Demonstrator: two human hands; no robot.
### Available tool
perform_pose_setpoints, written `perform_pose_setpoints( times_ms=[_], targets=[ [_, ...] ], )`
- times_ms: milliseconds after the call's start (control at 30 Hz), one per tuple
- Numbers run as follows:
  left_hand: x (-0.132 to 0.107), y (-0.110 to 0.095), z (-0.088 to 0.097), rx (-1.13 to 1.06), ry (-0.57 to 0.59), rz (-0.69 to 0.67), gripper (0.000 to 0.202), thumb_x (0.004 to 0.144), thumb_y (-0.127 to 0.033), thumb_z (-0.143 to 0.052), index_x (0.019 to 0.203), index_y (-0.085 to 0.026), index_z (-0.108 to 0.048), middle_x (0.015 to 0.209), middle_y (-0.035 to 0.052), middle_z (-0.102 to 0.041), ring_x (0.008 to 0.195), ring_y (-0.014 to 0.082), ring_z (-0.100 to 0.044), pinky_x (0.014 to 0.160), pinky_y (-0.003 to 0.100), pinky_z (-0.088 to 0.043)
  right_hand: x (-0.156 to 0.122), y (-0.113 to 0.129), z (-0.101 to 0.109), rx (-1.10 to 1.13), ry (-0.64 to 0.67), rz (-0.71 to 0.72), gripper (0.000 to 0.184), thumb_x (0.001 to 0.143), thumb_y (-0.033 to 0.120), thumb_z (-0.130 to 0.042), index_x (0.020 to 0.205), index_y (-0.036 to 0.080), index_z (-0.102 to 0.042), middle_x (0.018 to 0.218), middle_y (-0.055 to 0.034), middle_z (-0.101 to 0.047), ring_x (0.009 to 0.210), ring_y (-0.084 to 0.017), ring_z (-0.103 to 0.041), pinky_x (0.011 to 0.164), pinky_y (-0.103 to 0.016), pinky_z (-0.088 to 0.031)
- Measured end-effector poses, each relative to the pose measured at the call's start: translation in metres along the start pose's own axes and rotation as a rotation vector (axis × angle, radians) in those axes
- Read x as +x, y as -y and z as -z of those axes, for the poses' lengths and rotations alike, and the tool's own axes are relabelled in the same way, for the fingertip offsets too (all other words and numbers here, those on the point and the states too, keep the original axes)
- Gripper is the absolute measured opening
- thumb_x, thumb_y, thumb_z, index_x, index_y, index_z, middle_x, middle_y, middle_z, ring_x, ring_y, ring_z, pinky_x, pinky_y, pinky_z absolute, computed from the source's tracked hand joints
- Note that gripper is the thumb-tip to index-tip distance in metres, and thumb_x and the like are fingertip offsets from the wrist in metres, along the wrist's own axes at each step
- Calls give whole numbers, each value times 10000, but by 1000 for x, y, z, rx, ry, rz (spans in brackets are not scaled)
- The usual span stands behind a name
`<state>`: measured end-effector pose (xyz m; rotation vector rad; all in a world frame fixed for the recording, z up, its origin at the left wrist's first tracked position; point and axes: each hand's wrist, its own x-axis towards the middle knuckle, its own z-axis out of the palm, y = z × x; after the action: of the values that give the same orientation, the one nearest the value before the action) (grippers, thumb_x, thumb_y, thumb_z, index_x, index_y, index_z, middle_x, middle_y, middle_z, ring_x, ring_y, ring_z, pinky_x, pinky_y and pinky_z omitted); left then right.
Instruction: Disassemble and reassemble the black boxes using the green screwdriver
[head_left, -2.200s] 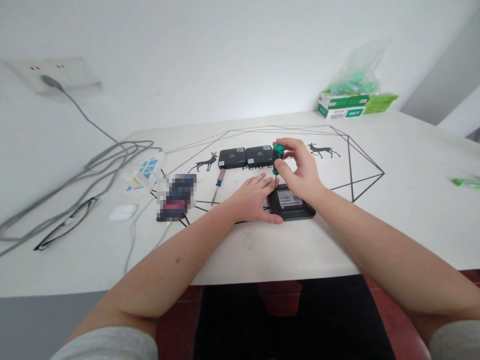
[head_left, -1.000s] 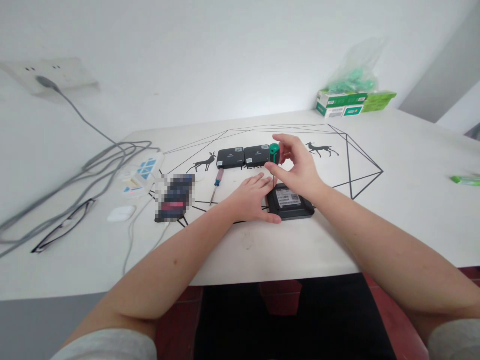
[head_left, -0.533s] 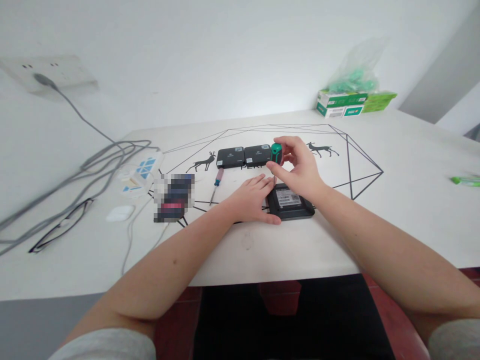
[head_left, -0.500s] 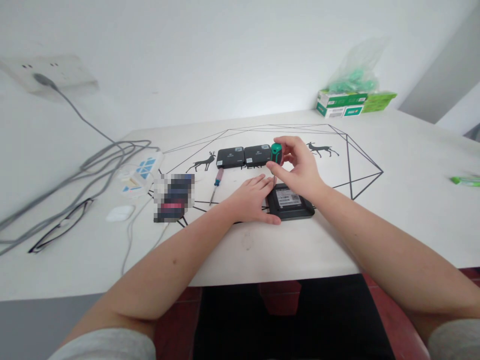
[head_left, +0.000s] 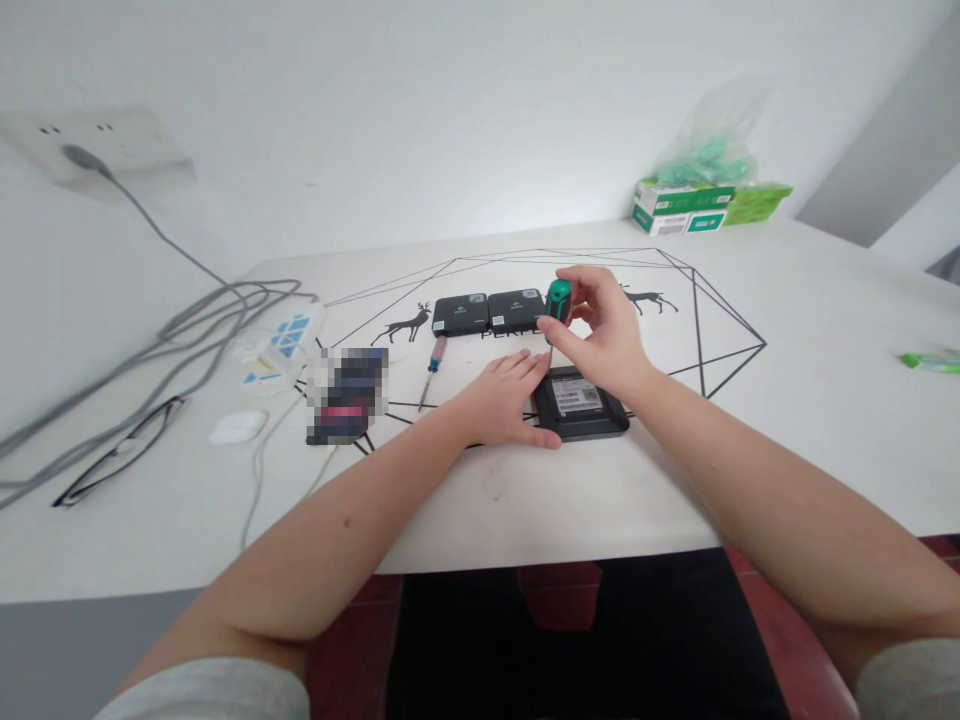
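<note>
Above black case (head_left: pixel 581 409) — screwdriver (head_left: pixel 558 303) in right hand (head_left: pixel 613 342).

Two hands (head_left: pixel 514 400) (head_left: pixel 611 335), two screwdrivers (head_left: pixel 558 303) (head_left: pixel 433 367) and three flat black cases (head_left: pixel 460 316) (head_left: pixel 517 312) (head_left: pixel 585 425) are shown. One counter (head_left: pixel 555 500) bears two printed deer (head_left: pixel 405 324) (head_left: pixel 655 300) and one pair of glasses (head_left: pixel 120 453).

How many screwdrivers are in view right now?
2. The green-and-black screwdriver is in the right hand, shaft pointing down; the pink-and-blue screwdriver lies on the table, nearer than the left black box. Others could be hidden behind the arms.
</note>
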<state>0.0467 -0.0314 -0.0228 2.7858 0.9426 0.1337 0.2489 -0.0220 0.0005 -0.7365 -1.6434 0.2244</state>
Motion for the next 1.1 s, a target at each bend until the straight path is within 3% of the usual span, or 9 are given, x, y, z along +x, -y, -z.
perform_pose_setpoints(
  times_ms=[233,367,467,600,733,833,1000,1100],
  targets=[
    [0,1,-1,22,-17,-24,1276,783,-984,-558,1679,-112,-303,1723,247,-339,1605,458,-286,1304,568,-230,-2,2,-1,10,55,21,467,926,406,-687,1365,303,-563,1112,-46,-655,845,-187,-656,778,-395,-641],
    [-1,1,-1,18,-7,-10,1318,774,-1001,-541,1688,-88,-278,1728,252,-326,1618,455,-256,1313,561,-210,0,6,2,35,78,35,434,977,379,-611,1400,306,-547,1195,-65,-669,955,-213,-690,856,-430,-643],
    [0,2,-1,12,-2,-9,1312,771,-1010,-526,1684,-97,-296,1735,252,-310,1612,461,-264,1306,581,-215,3,8,4,-27,60,83,365,955,436,-678,1285,293,-619,1166,-71,-659,1017,-240,-669,847,-444,-636],
    [1,2,-1,5,-7,-1,1322,754,-1024,-522,1686,-113,-300,1731,249,-320,1611,453,-276,1306,570,-222,3,6,4,-87,12,79,410,914,460,-753,1273,309,-626,1067,-49,-632,875,-214,-636,820,-461,-630],
    [0,3,-1,6,-2,1,1331,750,-1017,-542,1694,-115,-283,1736,244,-313,1621,452,-253,1312,560,-208,0,5,2,-24,-1,68,471,965,411,-654,1409,311,-530,1102,-55,-650,931,-223,-662,849,-457,-630],
    [0,2,-1,2,-4,5,1302,761,-994,-569,1701,-145,-272,1742,226,-311,1624,447,-252,1309,560,-214,0,5,2,-11,13,74,400,991,384,-588,1378,293,-543,1135,-68,-672,989,-229,-674,878,-450,-622],
    [1,2,0,-7,-9,-17,1278,764,-990,-569,1685,-144,-308,1729,236,-334,1606,454,-286,1293,589,-237,4,8,4,-83,34,87,392,902,454,-742,1237,293,-621,1127,-64,-655,925,-232,-646,826,-457,-619],
    [2,3,0,-8,-10,-17,1284,756,-995,-571,1678,-136,-326,1720,241,-349,1601,452,-296,1294,586,-236,2,8,3,-84,33,66,421,887,444,-768,1253,302,-618,1080,-48,-646,832,-205,-624,801,-452,-617]
  ],
)
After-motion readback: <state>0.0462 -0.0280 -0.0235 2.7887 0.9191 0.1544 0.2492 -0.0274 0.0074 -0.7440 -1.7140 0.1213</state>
